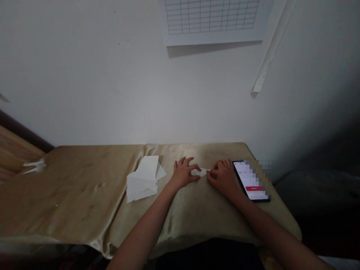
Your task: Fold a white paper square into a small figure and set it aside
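A small, pointed piece of white paper [204, 172] lies between my two hands, low over the cloth-covered table. My left hand [184, 173] has thumb and index finger at the paper's left end, while its other fingers are raised and spread. At the right tip, my right hand [224, 177] pinches the paper between thumb and fingertips, the remaining fingers curled. Part of the paper is hidden behind my fingers. Left of my left hand, a loose, overlapping pile of white paper sheets [143, 183] rests on the cloth.
A phone [251, 182] with a lit timer screen lies just right of my right hand. Shiny gold cloth [75, 187] with folds covers the table. At the far left sits a white object [35, 165]. A white wall [112, 82] with a gridded sheet [213, 22] stands behind.
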The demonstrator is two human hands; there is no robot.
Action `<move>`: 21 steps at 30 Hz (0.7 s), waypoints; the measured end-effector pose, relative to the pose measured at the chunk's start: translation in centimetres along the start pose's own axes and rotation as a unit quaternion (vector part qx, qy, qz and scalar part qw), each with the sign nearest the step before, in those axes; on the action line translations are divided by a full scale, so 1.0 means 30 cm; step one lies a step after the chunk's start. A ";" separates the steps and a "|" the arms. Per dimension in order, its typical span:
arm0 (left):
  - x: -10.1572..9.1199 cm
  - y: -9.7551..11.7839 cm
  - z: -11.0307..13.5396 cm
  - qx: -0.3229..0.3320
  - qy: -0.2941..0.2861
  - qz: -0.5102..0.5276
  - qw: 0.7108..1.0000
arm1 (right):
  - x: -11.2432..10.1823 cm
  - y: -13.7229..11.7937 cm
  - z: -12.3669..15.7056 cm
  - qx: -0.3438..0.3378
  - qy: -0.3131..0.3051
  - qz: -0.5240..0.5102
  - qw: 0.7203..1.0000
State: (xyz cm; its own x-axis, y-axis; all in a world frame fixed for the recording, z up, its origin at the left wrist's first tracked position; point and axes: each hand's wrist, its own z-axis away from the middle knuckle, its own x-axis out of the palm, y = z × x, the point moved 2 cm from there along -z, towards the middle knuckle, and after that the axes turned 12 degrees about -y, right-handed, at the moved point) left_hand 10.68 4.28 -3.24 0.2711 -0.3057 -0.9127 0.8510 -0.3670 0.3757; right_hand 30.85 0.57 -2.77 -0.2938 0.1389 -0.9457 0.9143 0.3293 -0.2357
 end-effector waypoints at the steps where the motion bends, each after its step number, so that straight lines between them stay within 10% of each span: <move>1: 0.000 0.000 0.000 0.000 0.000 -0.001 1.000 | -0.001 0.009 -0.001 0.002 -0.001 0.005 1.000; 21: 0.001 -0.005 -0.002 0.012 -0.005 0.009 1.000 | 0.002 0.032 -0.015 0.034 -0.001 0.013 0.999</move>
State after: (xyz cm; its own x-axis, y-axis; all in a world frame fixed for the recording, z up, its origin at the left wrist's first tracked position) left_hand 10.59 4.39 -3.33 0.2811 -0.3209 -0.9044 0.8347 -0.3832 0.3954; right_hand 31.59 1.32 -2.95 -0.2694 0.1446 -0.9521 0.9385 0.2612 -0.2259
